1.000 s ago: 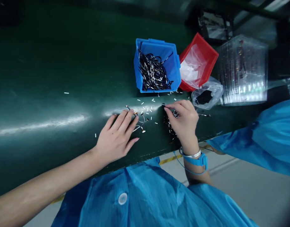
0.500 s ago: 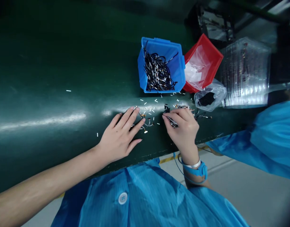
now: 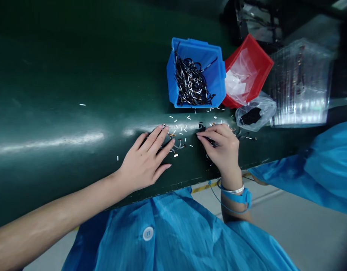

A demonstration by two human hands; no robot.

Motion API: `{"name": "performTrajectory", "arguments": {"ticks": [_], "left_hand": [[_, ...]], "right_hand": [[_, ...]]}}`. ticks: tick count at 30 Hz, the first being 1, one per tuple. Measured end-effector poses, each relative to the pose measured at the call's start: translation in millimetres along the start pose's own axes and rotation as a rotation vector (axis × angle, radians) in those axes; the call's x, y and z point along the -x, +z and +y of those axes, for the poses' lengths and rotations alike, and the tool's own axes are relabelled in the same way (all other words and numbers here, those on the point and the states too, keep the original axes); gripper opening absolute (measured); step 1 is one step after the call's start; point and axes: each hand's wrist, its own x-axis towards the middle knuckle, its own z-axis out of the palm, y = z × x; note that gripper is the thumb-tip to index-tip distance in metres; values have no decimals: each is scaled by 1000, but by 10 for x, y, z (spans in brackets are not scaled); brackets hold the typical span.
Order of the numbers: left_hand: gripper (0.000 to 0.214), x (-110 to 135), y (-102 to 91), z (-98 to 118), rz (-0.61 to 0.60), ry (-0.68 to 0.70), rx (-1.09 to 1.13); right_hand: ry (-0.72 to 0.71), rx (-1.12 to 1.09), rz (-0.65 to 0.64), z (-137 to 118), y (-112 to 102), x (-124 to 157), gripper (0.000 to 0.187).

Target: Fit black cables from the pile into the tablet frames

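The left hand [image 3: 145, 160] lies flat on the desk [image 3: 63, 75] near its near edge, fingers spread, fingertips resting on a few loose short wires [image 3: 176, 146]. It has barely shifted over the last second. The right hand [image 3: 222, 145] is curled with thumb and fingertips bunched on a dark clutch of wires [image 3: 210, 140]. Half a second ago that clutch showed plainly, but the knuckles have now rolled over it, so most of it is hidden (the sorting looks to be in mid-flow). A blue wrist strap [image 3: 241, 196] circles that wrist. White slips [image 3: 180, 126] are scattered between the hands. Just beyond them stands a blue bin [image 3: 218, 81] full of the same wires, and a red bin [image 3: 263, 66] touches its right side. Beside the red bin are a clear bag [image 3: 255, 114] and stacked clear trays [image 3: 300, 86]. Another person's blue sleeve [image 3: 317, 169] shows at the right.
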Motion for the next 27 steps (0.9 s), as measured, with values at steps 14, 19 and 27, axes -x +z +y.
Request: {"name": "performTrajectory", "arguments": {"ticks": [14,19,27], "left_hand": [[52,9,31,2,-12,-33,41],[52,17,46,3,7,-34,40],[54,10,60,5,21,-37,43]], "right_hand": [[-81,-113,-104,-178,70,-164,9],[-140,-113,-105,-359,212,-233,11],[-268,34,-81,-353,236,-194,12]]}}
